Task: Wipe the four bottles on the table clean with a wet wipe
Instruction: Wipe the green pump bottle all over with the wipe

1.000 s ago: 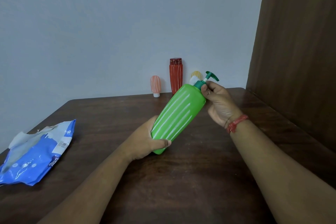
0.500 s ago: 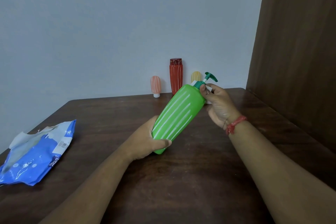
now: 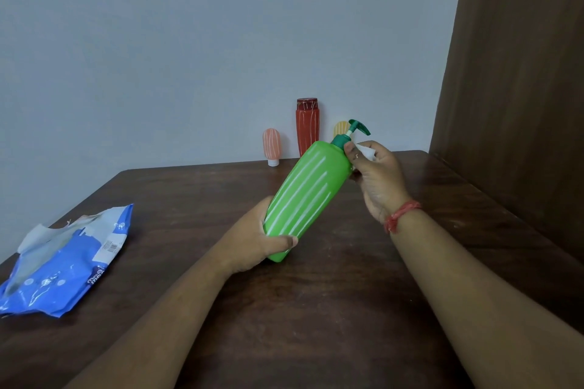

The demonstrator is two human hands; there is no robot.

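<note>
Green bottle: the green bottle [image 3: 305,196] is held in the air above the middle of the table [image 3: 331,309], tilted, with its base toward the near left and its pump head [image 3: 355,131] toward the far right.
Left hand: the left hand [image 3: 262,243] is clamped round the base of the bottle, thumb across the front, fingers hidden behind.
Right hand: the right hand [image 3: 376,177] is curled round a white wet wipe [image 3: 366,151] and presses it against the shoulder and collar just below the pump.
Other bottles: a pink bottle [image 3: 271,145], a red bottle [image 3: 307,125] and a yellow bottle [image 3: 341,129] stand at the far edge against the wall, well apart from the hands; the yellow one is partly hidden behind the pump.
Wipe pack: a blue pack [image 3: 66,262] lies open at the near left.
Risk, pump: rubbing close under the nozzle could press the pump down and squirt liquid onto the table, if it is unlocked, which I cannot tell.
Risk, slip: the bottle hangs from one grip at its base; a wet surface and a push from the wipe could twist it loose.
Risk, back row: a wide swing of the pump end could knock over the standing bottles behind.
</note>
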